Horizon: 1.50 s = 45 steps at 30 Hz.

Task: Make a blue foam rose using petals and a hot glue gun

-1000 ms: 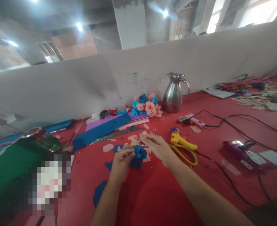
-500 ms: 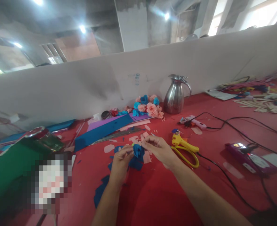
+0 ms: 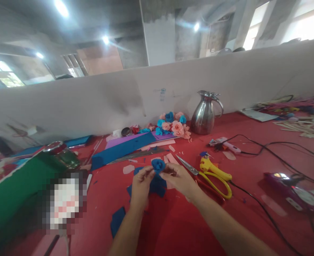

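Note:
Between my two hands is a dark blue paper flower (image 3: 158, 164), its layered petals facing up. My left hand (image 3: 143, 180) pinches it from the left, fingers closed at its lower edge. On the other side my right hand (image 3: 178, 177) grips it with thumb and fingers closed. Blue paper pieces (image 3: 157, 187) lie on the red table below the hands. Scissors with yellow handles (image 3: 215, 185) lie just right of my right hand, blades pointing up and left. A yellow glue gun (image 3: 213, 168) lies beside them.
Behind the hands are a blue paper strip (image 3: 122, 151), a bunch of paper flowers (image 3: 174, 125) and a steel jug (image 3: 204, 115). A purple power strip (image 3: 293, 192) with black cords is at right. A green sheet (image 3: 18, 188) and a glass jar (image 3: 62, 155) stand left.
My right hand has come lower, its fingers now against the flower's side. The flower has turned to face up more openly. The scissors' blades have come into sight as the view shifted.

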Each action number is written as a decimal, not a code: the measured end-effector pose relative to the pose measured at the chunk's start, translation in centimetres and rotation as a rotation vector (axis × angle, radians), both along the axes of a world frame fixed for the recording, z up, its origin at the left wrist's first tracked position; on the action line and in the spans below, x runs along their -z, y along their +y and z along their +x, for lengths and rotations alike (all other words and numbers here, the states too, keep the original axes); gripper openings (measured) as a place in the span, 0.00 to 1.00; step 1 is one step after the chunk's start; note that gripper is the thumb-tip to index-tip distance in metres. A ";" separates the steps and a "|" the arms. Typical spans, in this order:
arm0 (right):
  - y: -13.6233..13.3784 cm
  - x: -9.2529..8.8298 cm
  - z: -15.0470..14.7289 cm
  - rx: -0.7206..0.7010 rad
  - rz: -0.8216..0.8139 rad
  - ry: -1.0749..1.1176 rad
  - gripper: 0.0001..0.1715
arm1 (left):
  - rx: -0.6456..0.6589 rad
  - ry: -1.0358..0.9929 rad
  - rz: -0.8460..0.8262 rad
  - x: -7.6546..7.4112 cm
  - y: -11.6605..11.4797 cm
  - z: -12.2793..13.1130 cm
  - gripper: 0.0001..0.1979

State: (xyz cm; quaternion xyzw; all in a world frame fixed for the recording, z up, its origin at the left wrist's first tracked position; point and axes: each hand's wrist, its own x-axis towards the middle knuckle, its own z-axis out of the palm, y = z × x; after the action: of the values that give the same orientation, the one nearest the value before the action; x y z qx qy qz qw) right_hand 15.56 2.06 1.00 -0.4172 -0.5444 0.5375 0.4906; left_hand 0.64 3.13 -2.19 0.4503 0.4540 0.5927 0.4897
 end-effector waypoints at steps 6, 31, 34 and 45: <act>0.0 0.3 -0.4 0.061 0.022 0.067 0.09 | 0.015 0.219 0.058 0.0 0.0 0.1 0.09; 0.7 1.8 0.0 0.153 0.085 0.015 0.12 | -0.230 0.275 0.135 -1.0 -0.1 -0.3 0.07; 0.4 2.0 -0.1 0.142 0.091 -0.133 0.09 | -0.344 0.075 0.091 -1.5 0.5 -1.8 0.09; -1.9 3.0 -3.0 -0.040 0.465 -0.832 0.10 | -0.508 -0.085 0.210 -1.5 1.9 -5.5 0.06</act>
State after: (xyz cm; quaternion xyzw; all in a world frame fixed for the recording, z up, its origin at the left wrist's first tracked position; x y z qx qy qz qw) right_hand 12.54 0.16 -1.99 -0.4657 -0.8083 0.1982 0.3009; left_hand -4.90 5.02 -0.68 0.3450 0.4676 0.7586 0.2947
